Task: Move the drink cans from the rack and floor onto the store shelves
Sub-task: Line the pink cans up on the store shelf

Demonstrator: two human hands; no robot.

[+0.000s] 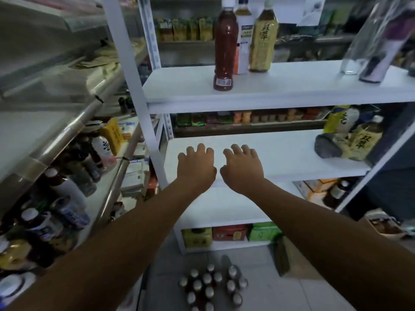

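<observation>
Both bare forearms are stretched forward and slightly upward from the bottom corners of the view, converging toward the white metal shelving unit (155,122). The left hand (195,163) and the right hand (243,165) are held side by side, palms down, thumbs almost meeting, over the front part of the white middle shelf board (280,151). The fingers of each hand are spread and gently curled, and nothing is held in either grip: both are released and empty. Whether the fingertips actually touch the board cannot be told. On the grey tiled floor (292,295), directly below the arms, a cluster of small dark drinks with silver tops (208,286) is seen standing upright, packed closely together; whether they are cans or little bottles cannot be made out from above. On the white upper shelf board (280,86), a tall red-brown plastic bottle with a white cap (225,43) stands near the front edge, with a yellow-labelled tea bottle (262,39) just behind and to its right. At the right end of the middle shelf, another yellow-labelled tea bottle (363,140) is seen tilted beside a grey lumpy object (325,147). At the left, a steel-framed rack (67,129) is crowded with dark bottles lying on slanted tiers.
</observation>
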